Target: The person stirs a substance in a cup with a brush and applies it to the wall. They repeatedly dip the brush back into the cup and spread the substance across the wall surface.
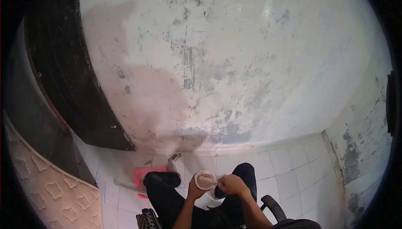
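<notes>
My left hand (195,190) is wrapped around the side of a small white tub (204,173), held between my knees. Inside the tub is something pale pinkish. My right hand (233,185) is closed on the end of a pale, stick-like tool (210,182), whose other end reaches into the tub. Whether that tool is a brush, a spoon or a spatula cannot be made out. Part of the tub's side is hidden by my left fingers.
A red plastic basket (143,173) stands by my left knee, with a pale rolled or tube-like thing (124,183) beside it. Ahead rises a stained, patchy wall (234,70). A dark door (67,70) and a patterned mattress (54,187) are at left. White tiles (289,183) cover the floor.
</notes>
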The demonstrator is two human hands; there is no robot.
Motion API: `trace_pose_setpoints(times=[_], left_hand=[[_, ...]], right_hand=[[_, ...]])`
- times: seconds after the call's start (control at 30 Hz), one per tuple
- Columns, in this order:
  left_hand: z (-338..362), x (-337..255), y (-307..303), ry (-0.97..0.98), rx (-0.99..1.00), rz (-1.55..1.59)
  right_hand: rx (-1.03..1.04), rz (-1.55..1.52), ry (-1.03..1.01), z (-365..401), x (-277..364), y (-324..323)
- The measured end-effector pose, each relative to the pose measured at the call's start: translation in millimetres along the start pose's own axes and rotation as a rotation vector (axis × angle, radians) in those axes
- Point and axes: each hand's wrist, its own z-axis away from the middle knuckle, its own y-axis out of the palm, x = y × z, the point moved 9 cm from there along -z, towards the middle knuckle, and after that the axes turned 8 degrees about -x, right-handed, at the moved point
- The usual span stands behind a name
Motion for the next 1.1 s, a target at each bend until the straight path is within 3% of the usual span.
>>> trace_pose_setpoints(times=[0.1,0.13,0.43,0.53,0.83,1.1], left_hand=[[0,-1,1,-0.003,-0.008,0.079],[-1,-6,-3,0.004,-0.01,-0.041],[-4,-16,-8,-0.004,-0.041,0.111],[-5,-10,-8,0.019,-0.02,0.033],[-2,-3,-4,-0.047,0.008,0.069],[-7,-31,-15,0.096,-0.058,-0.111]], right_hand=[[-0.007,0.209,0.035,3,14,-5],[0.009,0.251,0.044,3,15,-2],[-0.214,0.216,0.025,6,21,2],[-0.299,0.161,-0.012,8,18,1],[-0.345,0.096,0.032,14,15,6],[-0.084,0.012,0.004,0,2,1]])
